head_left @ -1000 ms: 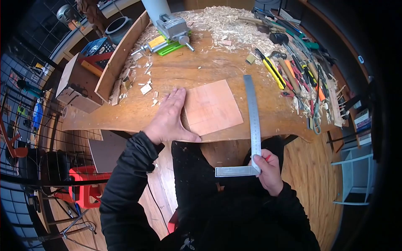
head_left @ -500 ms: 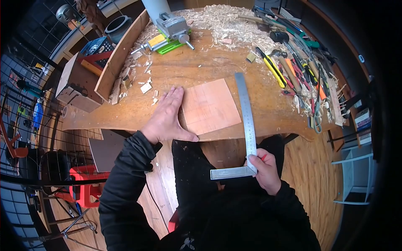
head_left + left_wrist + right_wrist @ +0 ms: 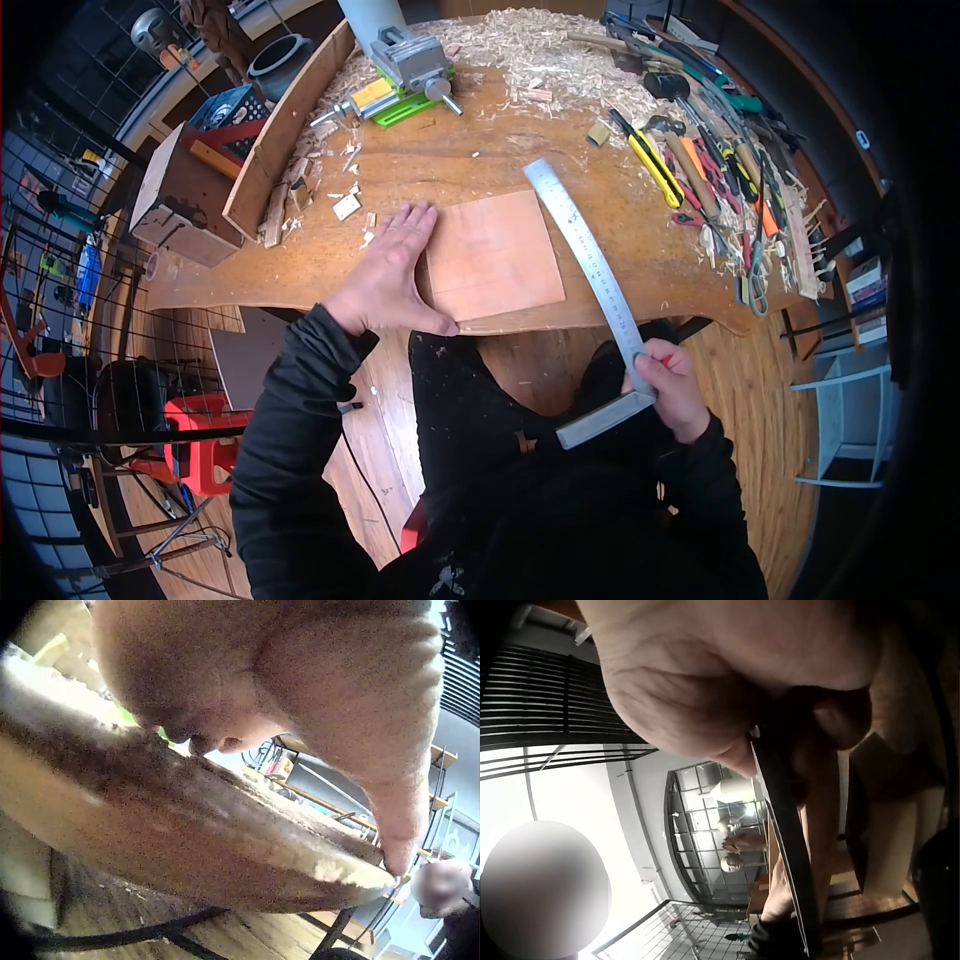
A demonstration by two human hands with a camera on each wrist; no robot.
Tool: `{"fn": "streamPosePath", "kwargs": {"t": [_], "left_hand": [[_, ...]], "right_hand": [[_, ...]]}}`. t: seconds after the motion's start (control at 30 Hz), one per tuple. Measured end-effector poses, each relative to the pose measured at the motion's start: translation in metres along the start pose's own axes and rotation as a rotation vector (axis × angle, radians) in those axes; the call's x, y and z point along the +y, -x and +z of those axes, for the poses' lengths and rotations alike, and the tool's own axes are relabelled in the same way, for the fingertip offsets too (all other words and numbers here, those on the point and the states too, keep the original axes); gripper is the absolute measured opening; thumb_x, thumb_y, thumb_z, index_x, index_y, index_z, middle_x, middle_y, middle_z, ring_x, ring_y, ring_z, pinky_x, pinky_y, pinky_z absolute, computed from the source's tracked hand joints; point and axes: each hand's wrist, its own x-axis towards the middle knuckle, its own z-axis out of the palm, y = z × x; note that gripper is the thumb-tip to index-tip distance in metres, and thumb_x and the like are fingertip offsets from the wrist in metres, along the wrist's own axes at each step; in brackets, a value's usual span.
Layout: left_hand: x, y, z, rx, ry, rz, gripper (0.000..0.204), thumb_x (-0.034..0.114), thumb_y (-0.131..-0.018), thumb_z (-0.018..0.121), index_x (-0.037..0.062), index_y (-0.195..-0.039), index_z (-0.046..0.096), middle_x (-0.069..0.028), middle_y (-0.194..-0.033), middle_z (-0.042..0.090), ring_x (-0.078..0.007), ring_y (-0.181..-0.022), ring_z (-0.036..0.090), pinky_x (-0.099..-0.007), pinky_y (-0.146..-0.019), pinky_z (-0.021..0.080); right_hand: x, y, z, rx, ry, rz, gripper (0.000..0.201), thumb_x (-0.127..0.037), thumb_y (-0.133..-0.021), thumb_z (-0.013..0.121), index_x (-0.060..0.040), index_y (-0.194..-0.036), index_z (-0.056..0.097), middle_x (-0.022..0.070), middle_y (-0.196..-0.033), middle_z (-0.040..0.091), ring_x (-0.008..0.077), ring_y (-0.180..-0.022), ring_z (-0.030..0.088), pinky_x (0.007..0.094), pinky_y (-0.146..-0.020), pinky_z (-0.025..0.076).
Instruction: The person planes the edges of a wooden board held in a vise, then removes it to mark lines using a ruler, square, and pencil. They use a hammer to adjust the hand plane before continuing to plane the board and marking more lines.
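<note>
A thin, squarish wooden board [image 3: 495, 255] lies flat at the table's front edge. My left hand [image 3: 385, 275] rests along its left side, fingers straight and thumb spread toward the near corner. In the left wrist view that thumb [image 3: 397, 851] comes down at the table's edge. My right hand [image 3: 675, 390] grips a metal try square [image 3: 590, 255] at its corner, thumb on top. The ruled blade slants up and left, its far end overlapping the board's upper right corner in the head view. A small red tip [image 3: 667, 361] pokes out between the right fingers; the rest of it is hidden.
A vise [image 3: 415, 65] on a green base stands at the back, near heaped wood shavings [image 3: 520, 60]. Several hand tools, including a yellow utility knife [image 3: 655, 170], crowd the right side. A wooden strip [image 3: 290, 130] edges the left, beside a wooden box [image 3: 190, 200].
The try square has turned, its blade end swinging left toward the board and its short arm tilting down. My right hand has shifted right. Left hand and board have slid slightly left.
</note>
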Motion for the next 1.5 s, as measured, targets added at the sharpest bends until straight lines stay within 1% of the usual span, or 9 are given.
{"fn": "streamPosePath", "kwargs": {"t": [0.17, 0.47, 0.57, 0.63, 0.73, 0.87, 1.1, 1.4, 1.5], "left_hand": [[-0.006, 0.009, -0.017, -0.041, 0.015, -0.047, 0.143, 0.05, -0.05, 0.098, -0.0094, -0.161, 0.031, -0.034, -0.167, 0.031, -0.0485, -0.16, 0.021, -0.0505, -0.132, 0.014], [0.01, 0.033, -0.019, 0.088, -0.036, -0.128, 0.129, 0.039, -0.055, 0.101, -0.0068, -0.158, 0.04, -0.0326, -0.164, 0.039, -0.0449, -0.159, 0.026, -0.0467, -0.131, 0.022], [0.023, 0.036, -0.007, 0.204, -0.052, -0.049, 0.119, 0.038, -0.059, 0.102, -0.005, -0.155, 0.046, -0.0315, -0.16, 0.044, -0.0454, -0.156, 0.033, -0.0477, -0.128, 0.028], [0.035, 0.035, 0.002, 0.276, 0.003, 0.036, 0.106, 0.04, -0.066, 0.097, -0.0077, -0.149, 0.052, -0.034, -0.152, 0.051, -0.0513, -0.147, 0.044, -0.0519, -0.124, 0.035], [0.05, 0.031, 0.016, 0.307, 0.023, 0.102, 0.1, 0.039, -0.071, 0.095, -0.0057, -0.149, 0.053, -0.0326, -0.15, 0.053, -0.0517, -0.145, 0.045, -0.0537, -0.124, 0.035], [0.067, 0.023, 0.022, 0.281, -0.001, 0.037, 0.097, 0.047, -0.074, 0.092, -0.0044, -0.148, 0.054, -0.0322, -0.152, 0.051, -0.0523, -0.147, 0.043, -0.0565, -0.124, 0.033], [0.036, 0.02, 0.027, 0.172, -0.094, 0.003, 0.095, 0.054, -0.078, 0.086, 0.0, -0.149, 0.056, -0.0256, -0.159, 0.049, -0.0556, -0.146, 0.041, -0.0581, -0.124, 0.031], [0.006, 0.019, 0.007, 0.042, -0.02, 0.06, 0.089, 0.043, -0.078, 0.089, 0.0062, -0.152, 0.056, -0.018, -0.163, 0.047, -0.0484, -0.15, 0.041, -0.0559, -0.127, 0.027], [0.003, 0.021, -0.003, -0.026, 0.051, 0.011, 0.087, 0.029, -0.077, 0.092, 0.0058, -0.153, 0.056, -0.0186, -0.164, 0.046, -0.043, -0.154, 0.038, -0.052, -0.129, 0.023]], "right_hand": [[-0.009, 0.004, -0.021, 0.004, 0.087, -0.015, 0.022, -0.021, -0.106, 0.063, -0.0031, -0.095, 0.071, 0.0044, -0.079, 0.072, 0.0109, -0.071, 0.065, 0.0253, -0.071, 0.049], [-0.011, 0.007, -0.041, 0.01, 0.098, 0.03, 0.021, -0.02, -0.105, 0.067, -0.0023, -0.096, 0.072, 0.004, -0.077, 0.072, 0.0106, -0.067, 0.066, 0.0238, -0.067, 0.049], [-0.02, 0.002, -0.054, 0.002, 0.113, 0.039, 0.019, -0.019, -0.102, 0.071, -0.0021, -0.095, 0.073, 0.004, -0.073, 0.071, 0.0105, -0.062, 0.066, 0.0228, -0.061, 0.048], [-0.027, -0.001, -0.06, 0.012, 0.143, 0.077, 0.017, -0.017, -0.099, 0.074, -0.0019, -0.091, 0.073, 0.0036, -0.069, 0.069, 0.0109, -0.057, 0.064, 0.0229, -0.057, 0.048], [-0.036, -0.003, -0.066, -0.03, 0.141, 0.114, 0.016, -0.015, -0.098, 0.075, -0.0015, -0.09, 0.073, 0.0037, -0.069, 0.069, 0.0112, -0.057, 0.065, 0.0229, -0.057, 0.048], [-0.036, -0.004, -0.073, -0.059, 0.135, 0.111, 0.014, -0.013, -0.097, 0.075, -0.0012, -0.09, 0.073, 0.0042, -0.069, 0.07, 0.0117, -0.056, 0.065, 0.023, -0.056, 0.048], [-0.028, -0.001, -0.08, -0.021, 0.051, 0.109, 0.013, -0.011, -0.094, 0.077, -0.0006, -0.087, 0.073, 0.0056, -0.068, 0.07, 0.0127, -0.055, 0.066, 0.0226, -0.054, 0.049], [-0.028, 0.003, -0.072, -0.054, 0.073, 0.168, 0.015, -0.011, -0.091, 0.078, 0.0013, -0.086, 0.072, 0.0079, -0.065, 0.069, 0.014, -0.05, 0.064, 0.0232, -0.048, 0.047], [-0.028, 0.001, -0.066, -0.115, 0.082, 0.208, 0.014, -0.011, -0.091, 0.078, 0.0007, -0.086, 0.074, 0.0068, -0.066, 0.07, 0.0129, -0.052, 0.064, 0.023, -0.051, 0.047]]}}
